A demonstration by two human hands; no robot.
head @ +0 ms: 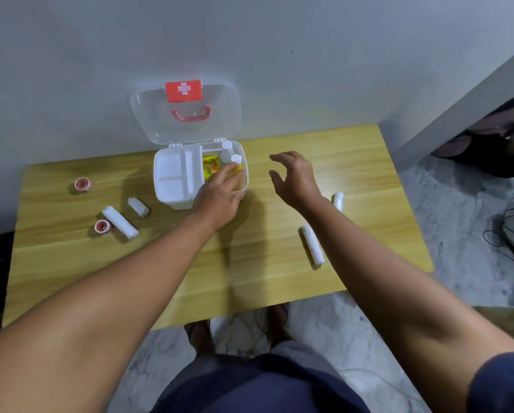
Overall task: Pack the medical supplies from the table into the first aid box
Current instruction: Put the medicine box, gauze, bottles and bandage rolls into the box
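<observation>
Your left hand [217,198] reaches into the right compartment of the first aid box [172,201], fingertips down on a clear bottle with a white cap [235,159]; whether the fingers actually close around it, you cannot tell from here. A second capped bottle [227,147] stands just beyond the first, and a yellow printed packet [211,167] lies just left of your fingertips. The white tray insert [174,177] fills the box's left part. The lid [187,111] stands raised against the wall, red cross label at top.

Your right hand [294,177] hovers right of the box, fingers spread and curled, holding nothing.

Still on the table [249,263]: well left of your left hand, two red-cored tape rolls [83,184] [103,226], a long gauze roll [120,222] and a short gauze roll [138,206]. Under your right forearm side, one gauze roll [312,245]; another [338,201] just right of that wrist.
</observation>
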